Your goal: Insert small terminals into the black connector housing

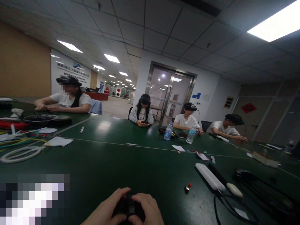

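At the bottom centre, my left hand (109, 207) and my right hand (147, 206) are curled round a small dark black device (129, 207) from its two sides. Both thumbs lie on its near side, and the fingers wrap over its far edge. Its kind is hard to make out in the low light. Under it lies the dark green table (98, 168). A small metal part with a red piece (187, 188) rests on the table to the right of my right hand.
A white power strip (209, 176), a white mouse (234, 189) and black cables lie at right. Two water bottles (168, 131) stand farther back. Coiled white cable (22, 153), coloured wires and a wrench (82, 129) are at left. Several people in headsets sit across the table.
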Action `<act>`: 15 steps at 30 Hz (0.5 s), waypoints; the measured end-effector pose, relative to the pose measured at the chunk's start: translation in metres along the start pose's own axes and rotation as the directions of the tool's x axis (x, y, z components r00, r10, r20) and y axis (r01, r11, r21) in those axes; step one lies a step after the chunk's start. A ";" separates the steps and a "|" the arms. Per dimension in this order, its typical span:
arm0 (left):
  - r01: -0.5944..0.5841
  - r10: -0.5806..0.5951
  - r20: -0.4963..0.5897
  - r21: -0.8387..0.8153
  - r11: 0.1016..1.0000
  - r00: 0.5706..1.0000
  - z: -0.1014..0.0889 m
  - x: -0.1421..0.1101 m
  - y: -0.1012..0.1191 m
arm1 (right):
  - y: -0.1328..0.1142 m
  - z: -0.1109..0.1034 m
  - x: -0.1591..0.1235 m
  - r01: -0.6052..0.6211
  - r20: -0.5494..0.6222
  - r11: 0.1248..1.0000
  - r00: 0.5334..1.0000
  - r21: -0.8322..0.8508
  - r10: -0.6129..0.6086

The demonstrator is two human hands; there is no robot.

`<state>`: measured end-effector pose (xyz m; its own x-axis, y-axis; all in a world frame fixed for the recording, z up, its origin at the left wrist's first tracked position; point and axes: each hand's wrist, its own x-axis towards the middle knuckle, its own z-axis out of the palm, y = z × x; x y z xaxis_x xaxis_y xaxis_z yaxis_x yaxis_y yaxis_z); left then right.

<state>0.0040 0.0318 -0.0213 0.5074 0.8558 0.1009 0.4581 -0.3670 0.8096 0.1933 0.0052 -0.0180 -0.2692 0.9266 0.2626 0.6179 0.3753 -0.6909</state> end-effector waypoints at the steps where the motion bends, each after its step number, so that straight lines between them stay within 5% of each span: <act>1: -0.004 0.004 -0.002 0.005 1.000 1.000 0.000 0.000 -0.001 | -0.001 0.000 0.000 -0.005 0.002 1.000 1.000 -0.016 0.005; 15: -0.068 0.055 0.114 0.113 0.991 0.992 -0.008 0.001 0.005 | -0.017 -0.005 -0.002 -0.117 0.050 0.993 0.992 -0.032 0.118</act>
<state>0.0008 0.0334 -0.0122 0.6120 0.7870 0.0788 0.5022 -0.4637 0.7299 0.1873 -0.0025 -0.0035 -0.2303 0.9622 0.1452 0.6683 0.2649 -0.6952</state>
